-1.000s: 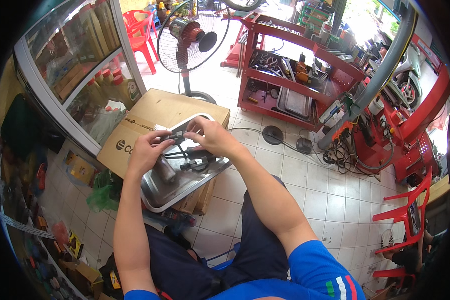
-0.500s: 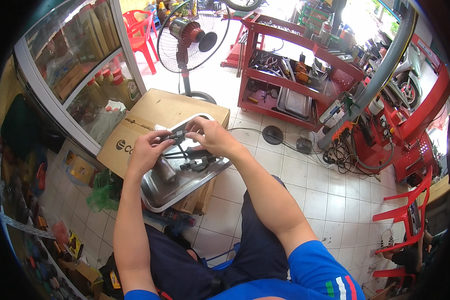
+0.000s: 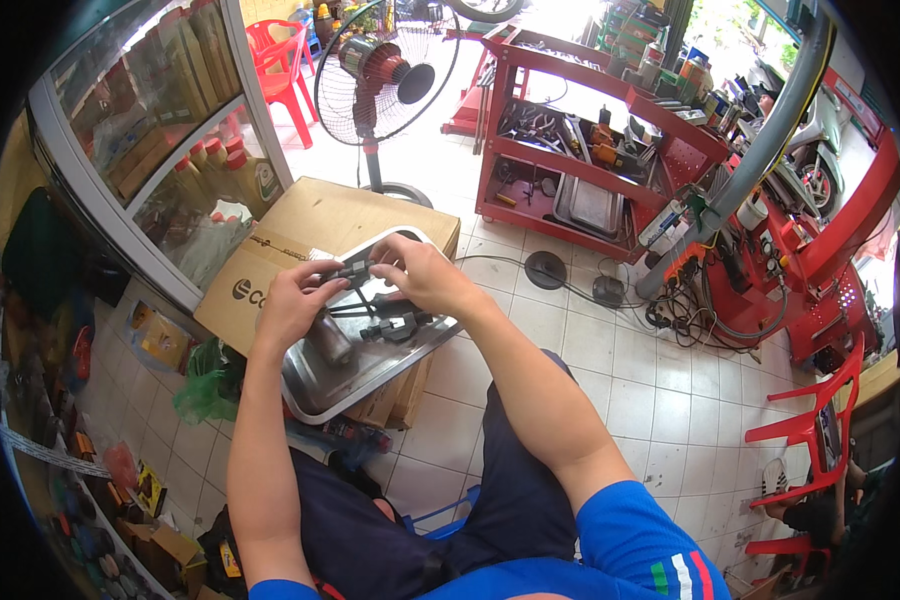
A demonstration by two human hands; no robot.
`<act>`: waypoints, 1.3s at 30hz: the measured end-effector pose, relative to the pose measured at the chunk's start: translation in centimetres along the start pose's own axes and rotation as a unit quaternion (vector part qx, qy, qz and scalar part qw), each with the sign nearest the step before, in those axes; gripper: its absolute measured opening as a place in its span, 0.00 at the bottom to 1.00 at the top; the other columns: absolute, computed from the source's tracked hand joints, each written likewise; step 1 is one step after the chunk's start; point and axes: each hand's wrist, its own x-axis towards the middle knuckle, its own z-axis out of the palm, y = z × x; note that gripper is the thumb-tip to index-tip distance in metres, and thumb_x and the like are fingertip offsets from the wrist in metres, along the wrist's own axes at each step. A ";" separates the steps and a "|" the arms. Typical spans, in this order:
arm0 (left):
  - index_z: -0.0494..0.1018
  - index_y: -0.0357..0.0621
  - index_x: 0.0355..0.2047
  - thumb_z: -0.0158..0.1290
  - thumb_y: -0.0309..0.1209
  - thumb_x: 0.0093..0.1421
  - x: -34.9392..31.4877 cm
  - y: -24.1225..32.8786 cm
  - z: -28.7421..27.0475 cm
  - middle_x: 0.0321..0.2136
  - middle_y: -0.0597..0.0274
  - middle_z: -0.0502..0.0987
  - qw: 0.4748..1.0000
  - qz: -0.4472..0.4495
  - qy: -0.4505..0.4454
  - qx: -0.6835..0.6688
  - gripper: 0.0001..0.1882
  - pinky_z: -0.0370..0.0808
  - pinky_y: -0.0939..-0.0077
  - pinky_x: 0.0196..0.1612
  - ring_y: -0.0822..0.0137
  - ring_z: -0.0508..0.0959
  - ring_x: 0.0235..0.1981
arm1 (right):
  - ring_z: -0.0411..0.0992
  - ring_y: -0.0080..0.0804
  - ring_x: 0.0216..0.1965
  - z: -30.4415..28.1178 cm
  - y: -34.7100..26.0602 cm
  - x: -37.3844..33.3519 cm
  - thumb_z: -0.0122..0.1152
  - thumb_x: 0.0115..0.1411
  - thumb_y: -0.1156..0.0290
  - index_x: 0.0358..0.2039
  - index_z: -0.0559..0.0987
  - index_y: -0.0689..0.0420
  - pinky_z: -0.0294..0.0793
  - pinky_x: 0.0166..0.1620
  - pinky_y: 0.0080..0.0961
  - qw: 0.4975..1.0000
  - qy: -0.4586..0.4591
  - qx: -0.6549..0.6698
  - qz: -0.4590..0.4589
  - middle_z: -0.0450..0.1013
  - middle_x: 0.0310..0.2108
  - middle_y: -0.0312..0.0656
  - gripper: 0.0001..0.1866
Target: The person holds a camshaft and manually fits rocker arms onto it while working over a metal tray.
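Between my two hands, just above a metal tray [image 3: 315, 398], is a small dark metal part [image 3: 354, 271]. My left hand [image 3: 295, 300] pinches its left end between thumb and fingers. The fingertips of my right hand [image 3: 417, 274] close on its right end. Lying in the tray are a silvery metal cylinder [image 3: 331, 340] under my left hand and a dark metal fitting [image 3: 396, 327] below my right. A thin dark rod [image 3: 353, 312] lies between them. The exact kind of the held part is too small to make out.
The tray rests on a cardboard box [image 3: 315, 208]. Behind it stands a fan [image 3: 375, 75], with a glass cabinet [image 3: 160, 150] on the left. A red tool cart [image 3: 560, 150] is farther back right, and cables [image 3: 685, 310] lie on the tiled floor.
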 end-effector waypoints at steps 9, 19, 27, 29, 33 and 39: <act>0.82 0.40 0.48 0.66 0.31 0.59 -0.2 0.2 0.2 0.34 0.59 0.84 1.000 0.007 0.001 0.001 0.17 0.78 0.78 0.38 0.72 0.82 0.35 | 0.80 0.33 0.40 0.1 0.5 0.1 0.60 0.68 0.69 0.47 0.75 0.67 0.84 0.40 0.28 0.999 0.002 -0.032 0.004 0.78 0.42 0.51 0.14; 0.82 0.39 0.45 0.67 0.31 0.58 -0.2 0.1 0.2 0.33 0.57 0.84 1.000 0.014 -0.011 0.015 0.16 0.78 0.77 0.40 0.70 0.83 0.35 | 0.80 0.36 0.43 -0.1 1.2 0.3 0.64 0.65 0.68 0.47 0.77 0.66 0.81 0.43 0.29 0.997 0.012 -0.066 -0.037 0.79 0.42 0.52 0.16; 0.82 0.39 0.44 0.69 0.28 0.56 -0.2 -0.2 0.0 0.36 0.57 0.84 0.998 0.053 -0.021 -0.028 0.16 0.79 0.77 0.42 0.70 0.83 0.38 | 0.80 0.37 0.42 -0.3 0.2 0.0 0.71 0.59 0.65 0.44 0.81 0.63 0.78 0.47 0.31 0.992 -0.025 -0.092 -0.078 0.81 0.40 0.49 0.18; 0.82 0.39 0.45 0.69 0.27 0.55 -0.4 1.0 0.0 0.36 0.58 0.84 0.999 0.021 -0.038 -0.023 0.17 0.79 0.77 0.43 0.70 0.83 0.39 | 0.80 0.36 0.41 -0.5 0.5 0.0 0.71 0.59 0.66 0.43 0.81 0.63 0.78 0.46 0.30 0.993 -0.019 -0.088 -0.076 0.82 0.38 0.48 0.17; 0.80 0.38 0.48 0.68 0.24 0.54 -0.4 0.9 -0.8 0.38 0.58 0.83 0.995 0.012 -0.066 -0.075 0.20 0.79 0.78 0.44 0.70 0.83 0.40 | 0.80 0.33 0.39 -0.4 0.5 -0.1 0.71 0.59 0.68 0.43 0.81 0.64 0.78 0.45 0.29 0.995 -0.025 -0.075 -0.062 0.82 0.36 0.47 0.16; 0.79 0.37 0.47 0.67 0.22 0.55 -0.1 0.1 -1.8 0.39 0.58 0.83 0.995 0.023 -0.054 -0.075 0.18 0.79 0.77 0.45 0.69 0.83 0.40 | 0.80 0.31 0.37 -0.3 0.8 0.1 0.72 0.59 0.68 0.43 0.81 0.63 0.78 0.42 0.28 0.995 -0.011 -0.075 -0.060 0.82 0.36 0.47 0.16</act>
